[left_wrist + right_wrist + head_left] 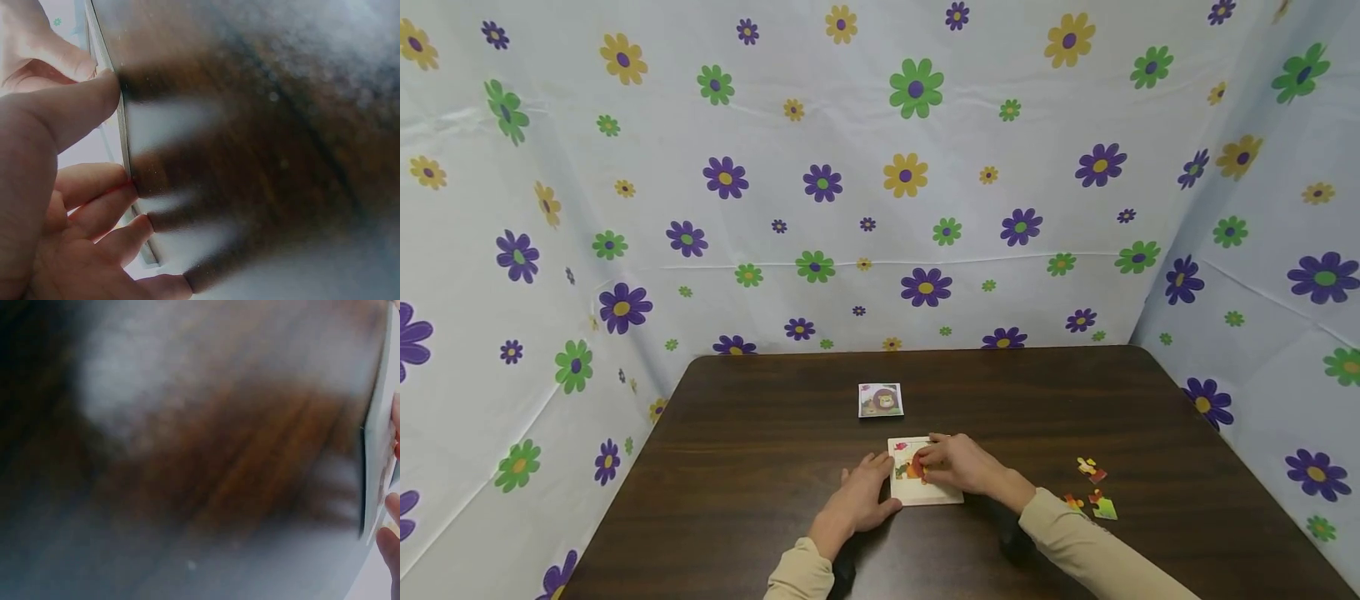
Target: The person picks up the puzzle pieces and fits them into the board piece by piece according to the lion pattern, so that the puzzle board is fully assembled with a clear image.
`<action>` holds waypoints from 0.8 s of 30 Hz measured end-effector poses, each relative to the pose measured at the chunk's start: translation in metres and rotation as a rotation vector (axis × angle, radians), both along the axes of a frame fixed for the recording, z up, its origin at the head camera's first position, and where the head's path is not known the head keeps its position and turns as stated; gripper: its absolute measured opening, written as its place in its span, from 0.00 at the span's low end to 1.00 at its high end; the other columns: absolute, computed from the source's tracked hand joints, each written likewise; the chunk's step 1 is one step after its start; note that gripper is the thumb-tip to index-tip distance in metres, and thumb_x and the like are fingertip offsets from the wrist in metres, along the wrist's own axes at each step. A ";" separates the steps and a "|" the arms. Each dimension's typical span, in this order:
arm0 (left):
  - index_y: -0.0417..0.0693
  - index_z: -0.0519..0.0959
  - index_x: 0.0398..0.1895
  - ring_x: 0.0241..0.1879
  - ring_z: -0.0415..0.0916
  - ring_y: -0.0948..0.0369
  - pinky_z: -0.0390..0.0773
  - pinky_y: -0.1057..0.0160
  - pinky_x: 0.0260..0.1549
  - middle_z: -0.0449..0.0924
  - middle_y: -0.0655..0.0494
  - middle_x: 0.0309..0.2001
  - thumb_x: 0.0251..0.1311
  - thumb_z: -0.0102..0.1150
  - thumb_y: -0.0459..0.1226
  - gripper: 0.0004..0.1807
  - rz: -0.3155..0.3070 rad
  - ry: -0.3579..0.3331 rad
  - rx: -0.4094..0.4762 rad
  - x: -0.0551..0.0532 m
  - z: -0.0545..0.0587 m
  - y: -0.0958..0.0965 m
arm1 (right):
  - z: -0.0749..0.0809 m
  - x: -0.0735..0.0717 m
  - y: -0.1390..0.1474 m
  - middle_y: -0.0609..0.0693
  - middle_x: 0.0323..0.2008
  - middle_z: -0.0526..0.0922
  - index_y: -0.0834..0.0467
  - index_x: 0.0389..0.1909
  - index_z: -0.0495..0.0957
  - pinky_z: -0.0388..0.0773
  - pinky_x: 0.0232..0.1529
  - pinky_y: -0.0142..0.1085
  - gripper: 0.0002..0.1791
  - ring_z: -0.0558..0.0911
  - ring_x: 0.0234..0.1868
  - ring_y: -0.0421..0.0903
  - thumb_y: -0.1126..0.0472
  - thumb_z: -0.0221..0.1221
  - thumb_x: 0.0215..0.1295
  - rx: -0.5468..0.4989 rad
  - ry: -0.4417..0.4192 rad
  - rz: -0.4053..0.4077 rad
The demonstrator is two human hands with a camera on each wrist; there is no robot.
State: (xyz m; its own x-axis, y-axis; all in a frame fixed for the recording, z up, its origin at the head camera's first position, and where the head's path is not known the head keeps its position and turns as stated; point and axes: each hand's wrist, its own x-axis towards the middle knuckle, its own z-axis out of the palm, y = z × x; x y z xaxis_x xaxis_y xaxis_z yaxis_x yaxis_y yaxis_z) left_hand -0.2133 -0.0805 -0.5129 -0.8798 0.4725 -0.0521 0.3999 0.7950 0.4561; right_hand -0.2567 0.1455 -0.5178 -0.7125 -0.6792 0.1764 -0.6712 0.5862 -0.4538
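A pale square puzzle board point(928, 495) lies on the table, with colourful pieces point(904, 467) set in its left and middle part. My right hand point(970, 464) is over the board's right side and pinches a reddish-orange puzzle piece point(918, 463) against it; the fingers partly cover this piece. Along the board's left edge my left hand point(859, 497) rests with fingers spread. In the left wrist view its thumb point(87, 106) touches the board's edge, and its other fingertips meet the dark tabletop. The right wrist view catches only some fingertips point(389, 540) by the board's side point(375, 450).
Beyond the board lies a small lion picture card point(881, 401). Loose puzzle pieces sit to the right: a yellow and red group point(1091, 470), a green one point(1104, 507) and an orange one point(1073, 502). Flowered cloth point(865, 200) hangs behind the brown table point(760, 433).
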 end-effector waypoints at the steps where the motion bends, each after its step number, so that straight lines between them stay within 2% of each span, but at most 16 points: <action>1: 0.38 0.70 0.63 0.66 0.61 0.42 0.61 0.28 0.52 0.68 0.43 0.65 0.55 0.66 0.45 0.34 -0.002 0.000 0.001 0.000 0.000 0.000 | -0.001 0.000 0.000 0.55 0.46 0.85 0.62 0.43 0.85 0.74 0.53 0.52 0.13 0.77 0.56 0.61 0.62 0.67 0.58 0.001 0.000 0.006; 9: 0.38 0.70 0.64 0.66 0.60 0.41 0.60 0.28 0.52 0.68 0.43 0.65 0.55 0.66 0.44 0.34 -0.004 -0.009 -0.003 -0.002 0.000 0.000 | -0.007 -0.002 -0.001 0.57 0.47 0.84 0.61 0.43 0.86 0.76 0.51 0.51 0.11 0.80 0.52 0.63 0.64 0.65 0.59 0.036 0.142 0.113; 19: 0.37 0.71 0.62 0.65 0.62 0.40 0.61 0.27 0.50 0.69 0.42 0.64 0.54 0.67 0.44 0.34 -0.008 0.016 0.010 -0.003 -0.002 -0.001 | 0.000 0.000 -0.003 0.55 0.49 0.83 0.61 0.45 0.85 0.76 0.52 0.49 0.13 0.79 0.54 0.61 0.63 0.64 0.60 0.158 0.131 0.095; 24: 0.37 0.71 0.62 0.65 0.62 0.40 0.62 0.27 0.50 0.69 0.42 0.64 0.54 0.67 0.44 0.34 -0.010 0.021 0.010 -0.004 -0.003 0.000 | -0.002 0.000 -0.003 0.54 0.50 0.83 0.60 0.46 0.85 0.76 0.52 0.48 0.13 0.79 0.54 0.61 0.63 0.64 0.60 0.172 0.138 0.094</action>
